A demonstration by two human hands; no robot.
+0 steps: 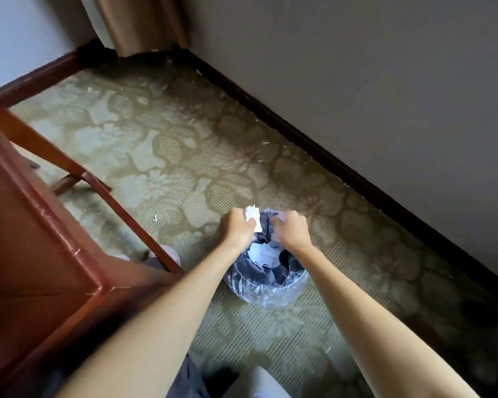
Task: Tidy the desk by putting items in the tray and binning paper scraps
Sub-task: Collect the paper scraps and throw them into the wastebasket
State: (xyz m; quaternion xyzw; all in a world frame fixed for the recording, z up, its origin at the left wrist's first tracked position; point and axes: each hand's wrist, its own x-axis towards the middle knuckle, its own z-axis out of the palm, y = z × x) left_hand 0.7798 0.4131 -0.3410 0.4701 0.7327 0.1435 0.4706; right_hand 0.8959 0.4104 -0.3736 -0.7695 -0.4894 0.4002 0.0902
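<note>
1. The desk (41,239) is made of reddish-brown wood, lacquered pretty glossy, with worn spots seen along its edge.
2. The bin (266,271) is lined with thin clear plastic, crinkly and shiny.
3. White paper scraps (253,218) look matt and crumpled.
4. The floor is covered in carpet (184,156), a ribbed, matt green weave with a floral pattern.

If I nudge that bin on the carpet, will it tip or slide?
The bin looks small, holding only paper scraps, so probably light and easily shoved. The carpet may grip its base, making tipping likelier than sliding. Its clear liner looks loose and crinkly, probably slippery.
</note>
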